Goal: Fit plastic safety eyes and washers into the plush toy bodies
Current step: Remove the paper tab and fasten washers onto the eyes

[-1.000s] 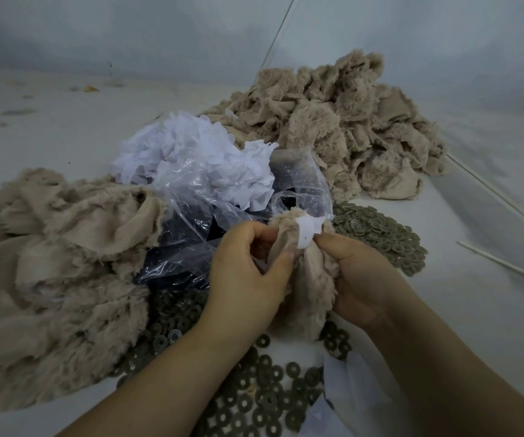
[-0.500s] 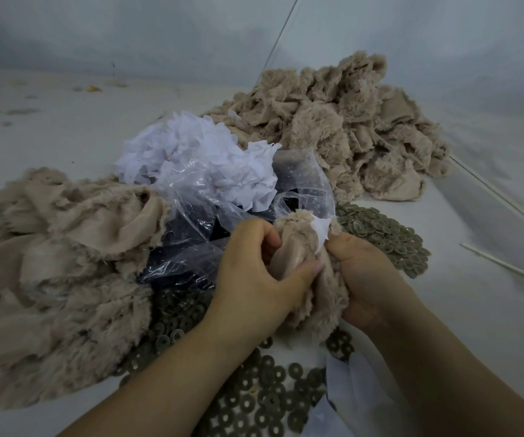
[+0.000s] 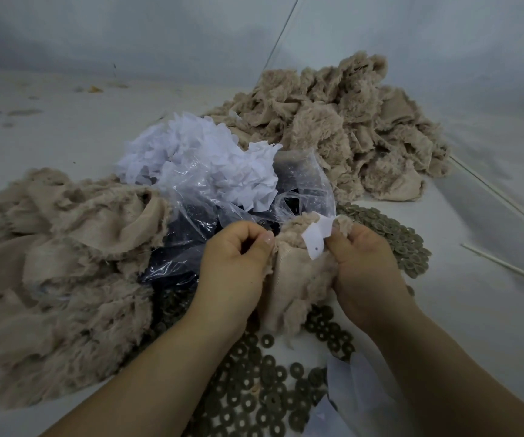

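The plush toy body [image 3: 298, 279], soft, floppy and light, hangs above scattered washers [image 3: 254, 392] on the tabletop [image 3: 475, 310], best pinched near its hole-punched white patch [image 3: 316, 239]. Left hand [image 3: 235, 272] and right hand [image 3: 364, 269] both clutch it; since earlier, the patch has turned forward, exposing its hole.

Both forearms are bare, no sleeves or jewellery, with short, plain fingernails.
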`<state>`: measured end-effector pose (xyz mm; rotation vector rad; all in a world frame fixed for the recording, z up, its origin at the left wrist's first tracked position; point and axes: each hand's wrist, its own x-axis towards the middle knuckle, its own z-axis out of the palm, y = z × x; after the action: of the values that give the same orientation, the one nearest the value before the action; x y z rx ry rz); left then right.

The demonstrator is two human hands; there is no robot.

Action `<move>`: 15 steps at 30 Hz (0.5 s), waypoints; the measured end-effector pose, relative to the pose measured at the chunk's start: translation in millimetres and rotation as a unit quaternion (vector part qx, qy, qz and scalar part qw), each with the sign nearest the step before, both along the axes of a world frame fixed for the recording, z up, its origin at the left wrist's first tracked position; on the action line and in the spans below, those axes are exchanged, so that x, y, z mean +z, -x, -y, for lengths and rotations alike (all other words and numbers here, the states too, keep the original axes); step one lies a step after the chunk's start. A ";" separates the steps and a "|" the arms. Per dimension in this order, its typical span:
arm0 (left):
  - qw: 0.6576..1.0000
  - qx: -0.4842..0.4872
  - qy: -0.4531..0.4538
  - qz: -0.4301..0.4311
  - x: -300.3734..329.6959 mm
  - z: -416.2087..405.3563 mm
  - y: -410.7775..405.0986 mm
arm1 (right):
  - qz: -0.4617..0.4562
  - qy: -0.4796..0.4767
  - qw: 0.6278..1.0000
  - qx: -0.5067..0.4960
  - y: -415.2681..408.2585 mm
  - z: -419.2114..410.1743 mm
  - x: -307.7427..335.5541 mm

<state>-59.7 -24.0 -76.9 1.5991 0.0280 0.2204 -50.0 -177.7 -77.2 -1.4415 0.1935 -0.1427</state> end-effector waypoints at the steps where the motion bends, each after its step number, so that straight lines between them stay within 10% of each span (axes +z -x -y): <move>1: 1.000 -0.008 0.001 0.004 0.6 0.2 1.0 | 0.000 0.009 1.000 -0.002 -0.1 0.0 -0.2; 8: 0.974 -0.036 -0.181 0.131 -1.5 2.1 5.7 | 0.033 0.096 0.995 0.013 3.2 -1.2 1.3; 15: 0.998 -0.012 -0.052 0.029 -4.3 -1.3 -4.1 | 0.039 0.053 0.998 0.014 3.1 -0.5 -0.5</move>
<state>-55.6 -22.6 -81.2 1.6940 -0.0485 0.2536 -53.1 -177.2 -77.7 -1.5411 0.1027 -0.1887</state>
